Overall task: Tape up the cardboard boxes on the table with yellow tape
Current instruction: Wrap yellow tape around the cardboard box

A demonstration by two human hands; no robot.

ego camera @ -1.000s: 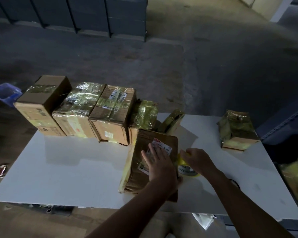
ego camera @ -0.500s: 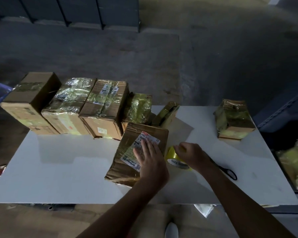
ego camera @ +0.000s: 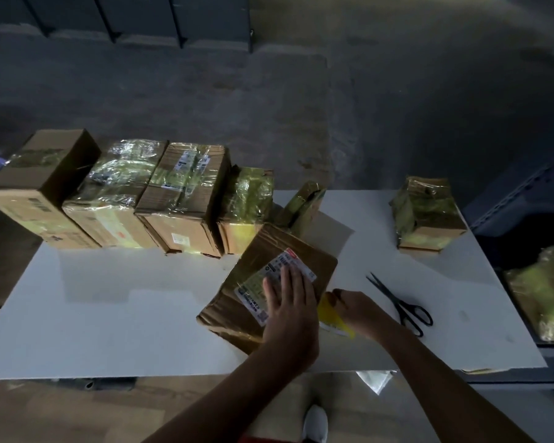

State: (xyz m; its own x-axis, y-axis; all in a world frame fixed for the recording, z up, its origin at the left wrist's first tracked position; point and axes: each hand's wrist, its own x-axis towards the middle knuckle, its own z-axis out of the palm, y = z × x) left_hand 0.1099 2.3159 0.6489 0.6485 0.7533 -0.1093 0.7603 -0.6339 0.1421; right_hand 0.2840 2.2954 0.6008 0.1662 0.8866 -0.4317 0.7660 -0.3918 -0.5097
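The creased brown cardboard box (ego camera: 288,247) you are working on lies flat and skewed on the near middle of the white table (ego camera: 141,314). It sits just in front of the row of tape-wrapped boxes (ego camera: 179,199) lined along the far-left edge. Its top carries a white printed shipping label (ego camera: 271,276) under a glossy yellowish film, and its near-left edge looks crumpled and shiny. Whether that sheen is tape all the way round, the dim light does not let me tell.

Your left hand (ego camera: 290,311) lies flat on the label, fingers straight and slightly spread. I judge this pins the box so it cannot slide while tape is drawn. Your right hand (ego camera: 359,310) is curled round the yellow tape roll (ego camera: 330,314), held against the box's right edge, a sensible place to lay a strip down that side.

Black-handled scissors (ego camera: 400,305) lie on the table just right of that hand, handy for cutting. One more wrapped box (ego camera: 426,215) sits well apart at the far right and is probably finished.
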